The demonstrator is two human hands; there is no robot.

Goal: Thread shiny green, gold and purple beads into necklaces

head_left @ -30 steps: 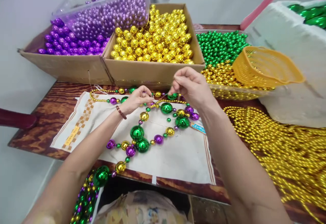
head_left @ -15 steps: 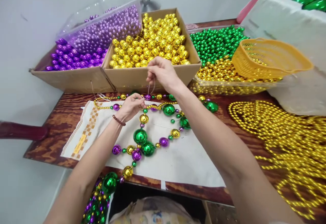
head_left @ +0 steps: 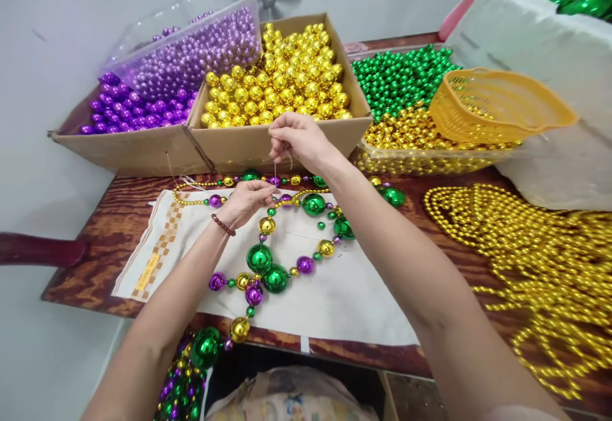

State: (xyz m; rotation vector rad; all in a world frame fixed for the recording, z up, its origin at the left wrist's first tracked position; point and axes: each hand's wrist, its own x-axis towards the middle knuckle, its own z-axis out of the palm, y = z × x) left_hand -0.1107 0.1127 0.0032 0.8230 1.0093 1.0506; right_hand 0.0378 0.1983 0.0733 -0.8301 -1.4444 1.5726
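Note:
A thin string (head_left: 275,171) runs upright between my two hands. My right hand (head_left: 297,141) pinches its upper end in front of the cardboard box of gold beads. Lower down, my left hand (head_left: 248,202) pinches the string at the top of a bead strand (head_left: 266,225). That strand of green, gold and purple beads lies across the white cloth (head_left: 335,300) and hangs over the table's front edge. Beside it, a large green bead (head_left: 313,205) belongs to another strand at the back of the cloth. A needle-like thin rod (head_left: 303,235) lies on the cloth.
Gold balls fill a cardboard box (head_left: 282,135); purple ones lie in the box (head_left: 124,153) at left, under a clear tub (head_left: 239,38). A yellow basket (head_left: 502,102) rests on a bin of green and gold beads. Gold bead chains (head_left: 535,268) cover the table's right side.
The string between my hands is now straight and taut, where it was looped before. My right hand remains raised above my left, and the whole view has shifted slightly.

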